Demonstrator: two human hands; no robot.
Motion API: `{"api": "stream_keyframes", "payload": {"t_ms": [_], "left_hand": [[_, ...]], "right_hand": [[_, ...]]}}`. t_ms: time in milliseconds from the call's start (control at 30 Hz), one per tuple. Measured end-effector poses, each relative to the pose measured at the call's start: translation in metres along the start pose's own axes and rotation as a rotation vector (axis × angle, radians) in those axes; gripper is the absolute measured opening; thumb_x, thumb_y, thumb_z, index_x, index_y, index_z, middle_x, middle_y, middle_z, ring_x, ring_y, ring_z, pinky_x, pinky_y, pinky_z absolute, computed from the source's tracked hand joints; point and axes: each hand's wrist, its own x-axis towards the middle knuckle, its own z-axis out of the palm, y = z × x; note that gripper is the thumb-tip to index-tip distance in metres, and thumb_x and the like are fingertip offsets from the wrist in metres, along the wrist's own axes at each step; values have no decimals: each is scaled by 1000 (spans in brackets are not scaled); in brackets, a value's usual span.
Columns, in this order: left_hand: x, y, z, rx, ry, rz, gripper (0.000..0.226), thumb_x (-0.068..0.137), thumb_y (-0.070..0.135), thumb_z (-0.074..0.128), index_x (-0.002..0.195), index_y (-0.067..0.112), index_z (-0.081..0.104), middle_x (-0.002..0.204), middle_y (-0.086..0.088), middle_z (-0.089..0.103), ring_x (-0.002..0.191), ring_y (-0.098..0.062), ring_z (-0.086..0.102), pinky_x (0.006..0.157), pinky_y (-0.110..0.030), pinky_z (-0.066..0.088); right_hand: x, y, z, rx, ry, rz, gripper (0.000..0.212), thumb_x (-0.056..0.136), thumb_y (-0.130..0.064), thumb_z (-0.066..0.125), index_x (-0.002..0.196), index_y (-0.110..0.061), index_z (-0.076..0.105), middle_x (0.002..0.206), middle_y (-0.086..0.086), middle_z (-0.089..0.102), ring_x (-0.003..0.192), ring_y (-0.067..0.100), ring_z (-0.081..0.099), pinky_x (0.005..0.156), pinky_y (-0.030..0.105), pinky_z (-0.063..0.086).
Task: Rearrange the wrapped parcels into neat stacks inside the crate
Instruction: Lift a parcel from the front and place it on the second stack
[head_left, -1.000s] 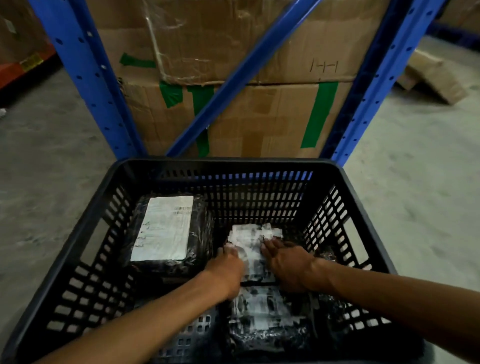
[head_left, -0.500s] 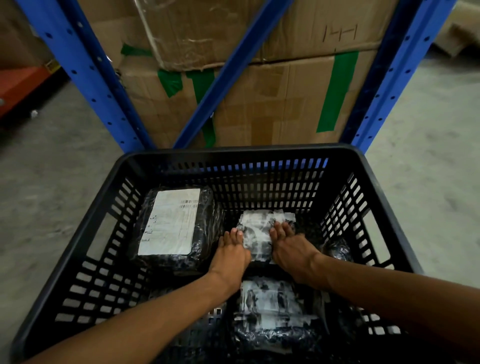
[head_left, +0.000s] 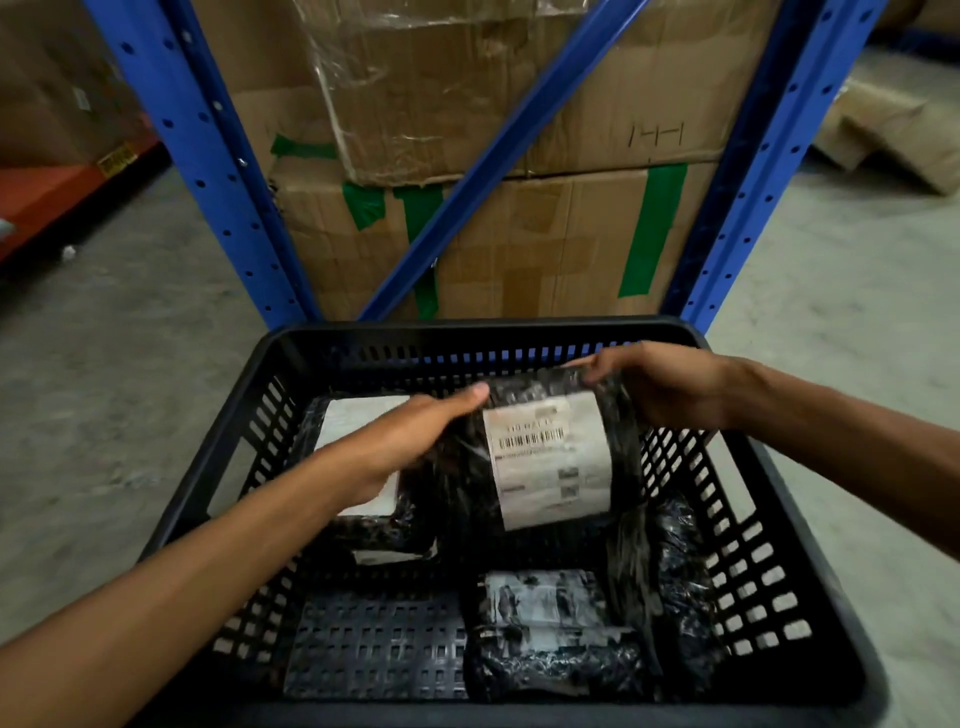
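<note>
A black slatted plastic crate (head_left: 483, 332) stands on the floor in front of me. Both hands hold a black-wrapped parcel with a white barcode label (head_left: 550, 457), lifted and tilted inside the crate's far right part. My left hand (head_left: 415, 436) grips its left edge; my right hand (head_left: 654, 384) grips its top right corner. Behind my left wrist, a labelled black parcel (head_left: 358, 415) lies at the far left of the crate. A crumpled black parcel with a torn label (head_left: 550, 623) rests at the near right.
Blue shelving uprights (head_left: 208, 171) and a diagonal brace rise just behind the crate, with taped cardboard cartons (head_left: 519, 234) stacked between them. Grey concrete floor (head_left: 104, 364) lies on both sides. Flattened cardboard (head_left: 893, 135) sits at the far right.
Both hands pressed on a parcel low in the crate; now they have lifted a labelled parcel up toward the far right wall.
</note>
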Motion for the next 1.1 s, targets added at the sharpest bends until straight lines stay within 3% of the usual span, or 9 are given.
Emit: {"api": "stream_keyframes", "payload": {"t_ms": [100,167,333,600,733,833,900,967,1100], "left_hand": [[3,-4,2,-390,26,-162,75,83,75,47,124,15,64,118,-15,70,99,-36,69,79,-45,59],[7,-8,10,-445,42,-226,78,82,74,50,122,7,59,122,-19,65,107,-37,65,76,-42,56],[23,-32,42,-144,179,-152,45,76,19,80,116,4,65,113,-11,73,100,-25,70,88,-37,59],[43,-20,68,246,350,-135,25,93,11,61,117,4,54,129,-13,58,119,-27,57,90,-29,48],[59,-36,78,321,292,-216,34,95,10,59,128,1,57,137,-13,58,126,-27,57,97,-28,48],[71,-49,82,378,243,-253,35,92,8,62,127,3,60,136,-12,60,125,-25,59,99,-27,50],[75,-49,81,423,224,-250,36,91,9,63,127,4,61,136,-11,61,125,-24,60,99,-26,50],[73,-46,78,471,188,-237,38,92,12,61,129,3,59,138,-12,58,126,-26,58,98,-28,50],[61,-42,71,580,64,-193,62,89,17,61,146,2,42,145,-13,51,129,-28,55,100,-30,50]], "right_hand": [[7,10,12,260,82,134,51,76,-48,73,113,-13,71,114,12,75,106,31,69,104,49,45],[9,25,24,298,164,195,50,81,-54,66,109,-13,72,109,13,77,104,30,71,103,46,46],[9,66,48,156,199,175,54,66,-13,85,117,-3,68,108,17,77,100,34,74,92,51,56],[39,77,47,-26,366,98,36,65,7,85,96,-5,72,100,8,75,99,30,71,91,47,57],[77,95,51,-414,386,156,63,67,-12,88,125,-7,61,124,9,67,117,28,63,99,38,53],[89,94,61,-863,280,254,69,92,-29,63,147,0,35,149,17,45,137,30,47,114,37,38],[89,84,64,-1048,238,255,58,100,-35,45,147,-1,35,152,19,42,140,32,41,118,40,29],[85,76,66,-1140,219,288,60,99,-40,46,148,-5,37,152,15,42,140,29,41,118,36,27],[63,62,64,-1356,294,126,46,91,-26,59,132,-7,56,138,14,55,123,29,58,99,34,49]]}}
